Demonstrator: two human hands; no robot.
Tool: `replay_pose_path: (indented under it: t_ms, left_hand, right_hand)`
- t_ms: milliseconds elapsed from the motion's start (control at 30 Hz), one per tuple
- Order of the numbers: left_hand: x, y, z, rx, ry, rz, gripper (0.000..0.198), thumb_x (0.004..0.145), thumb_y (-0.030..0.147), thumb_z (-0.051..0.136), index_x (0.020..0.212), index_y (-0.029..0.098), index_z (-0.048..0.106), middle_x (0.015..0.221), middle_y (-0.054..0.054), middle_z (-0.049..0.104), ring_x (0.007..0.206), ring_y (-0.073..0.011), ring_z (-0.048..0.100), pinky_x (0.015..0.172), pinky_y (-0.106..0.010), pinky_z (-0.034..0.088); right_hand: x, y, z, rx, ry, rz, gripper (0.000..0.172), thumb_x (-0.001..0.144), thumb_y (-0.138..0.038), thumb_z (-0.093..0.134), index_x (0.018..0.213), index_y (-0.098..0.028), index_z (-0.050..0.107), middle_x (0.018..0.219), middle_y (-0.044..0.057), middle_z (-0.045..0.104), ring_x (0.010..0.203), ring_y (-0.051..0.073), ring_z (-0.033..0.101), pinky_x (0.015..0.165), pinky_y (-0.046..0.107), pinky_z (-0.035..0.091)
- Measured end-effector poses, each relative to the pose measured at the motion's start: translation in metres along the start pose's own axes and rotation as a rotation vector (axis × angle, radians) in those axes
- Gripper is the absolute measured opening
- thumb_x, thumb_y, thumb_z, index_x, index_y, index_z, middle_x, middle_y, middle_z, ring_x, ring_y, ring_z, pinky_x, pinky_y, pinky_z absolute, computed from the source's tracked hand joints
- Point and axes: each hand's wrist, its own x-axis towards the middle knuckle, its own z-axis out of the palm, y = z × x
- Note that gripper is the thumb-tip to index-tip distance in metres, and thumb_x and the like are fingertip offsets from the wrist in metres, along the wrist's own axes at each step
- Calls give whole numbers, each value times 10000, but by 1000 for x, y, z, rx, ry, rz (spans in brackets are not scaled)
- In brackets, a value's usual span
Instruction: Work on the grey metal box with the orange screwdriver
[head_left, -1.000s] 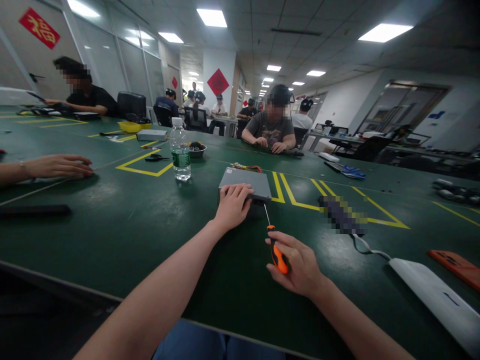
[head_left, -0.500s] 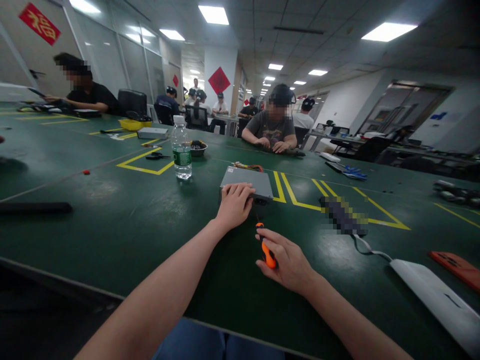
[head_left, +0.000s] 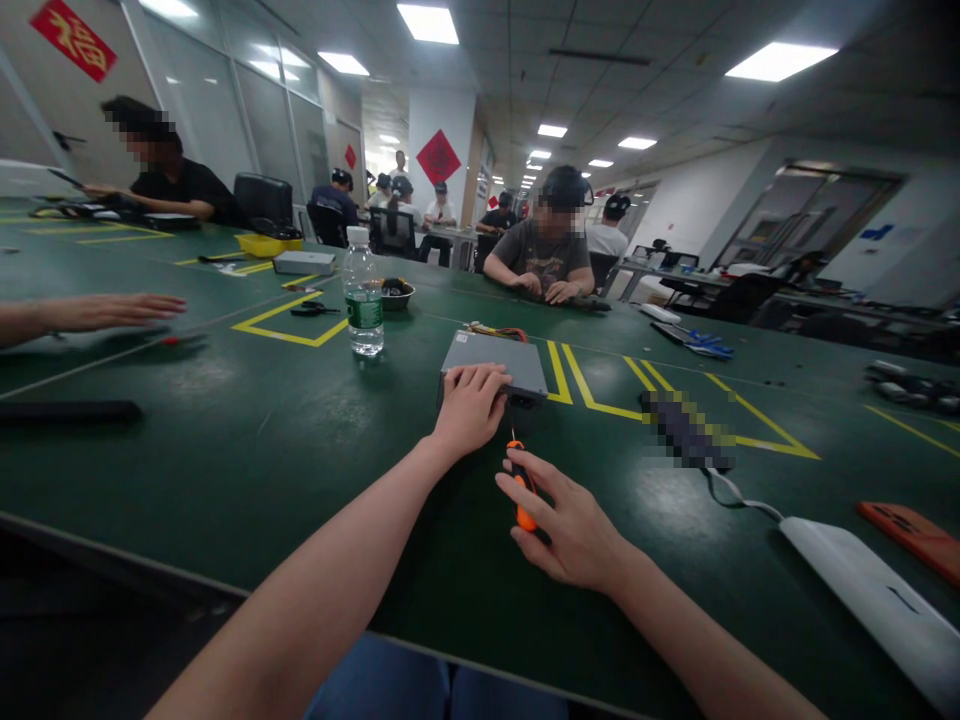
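A grey metal computer power supply (head_left: 504, 352) sits on the green table in front of me, with coloured wires coming out behind it. My left hand (head_left: 471, 408) grips its near left part, fingers over the top and thumb down at the front side. Between the thumb and fingers of my right hand (head_left: 577, 520) is an orange and black screwdriver (head_left: 526, 516). Its thin shaft points up at the near face of the power supply, below the left thumb. Whether the tip sits in a screw is hidden.
A water bottle (head_left: 364, 300) stands left of the power supply, near a metal bowl (head_left: 396, 294). Another person's hand (head_left: 112, 312) reaches in from the left. On the right lie a white device (head_left: 862, 600) and an orange phone (head_left: 911, 535). A co-worker (head_left: 551, 250) sits opposite.
My right hand and the screwdriver have shifted slightly left, and the fingers have changed position on the handle. Another person's hand has come in over the table from the left.
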Motion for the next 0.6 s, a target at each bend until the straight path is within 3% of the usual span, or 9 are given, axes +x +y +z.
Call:
replay_pose_path:
  t_ms: [200, 267, 433, 600]
  left_hand:
    - [0, 1, -1, 4, -16, -6, 230, 862, 206, 450, 1075, 244, 528, 1221, -24, 565, 1168, -198, 446, 991, -394, 249]
    - [0, 1, -1, 6, -16, -6, 221, 866, 211, 447, 1070, 245, 528, 1222, -21, 565, 1166, -194, 447, 991, -391, 249]
    - [0, 1, -1, 9, -13, -7, 221, 862, 205, 453, 1067, 246, 526, 1222, -17, 566, 1164, -191, 449, 988, -388, 246]
    - [0, 1, 0, 6, -7, -1, 222, 859, 201, 453, 1064, 243, 526, 1220, -22, 567, 1157, -196, 453, 983, -392, 251]
  right_hand:
    - [-2, 2, 3, -12, 107, -39, 385, 867, -327, 550, 1184, -132, 453, 1191, 205, 525, 975, 239, 600, 748, 348, 544]
    - [-3, 2, 5, 31, 126, -24, 415, 856, -344, 571, 1186, -135, 430, 1191, 199, 535, 999, 242, 595, 762, 351, 545]
    - [0, -1, 2, 97, 42, 10, 450, 890, -370, 478, 1248, -114, 380, 1257, 215, 480, 1130, 271, 524, 829, 393, 527]
    - [3, -3, -2, -29, -6, -55, 345, 912, -319, 455, 1216, -156, 471, 1255, 195, 496, 1045, 246, 578, 781, 351, 534]
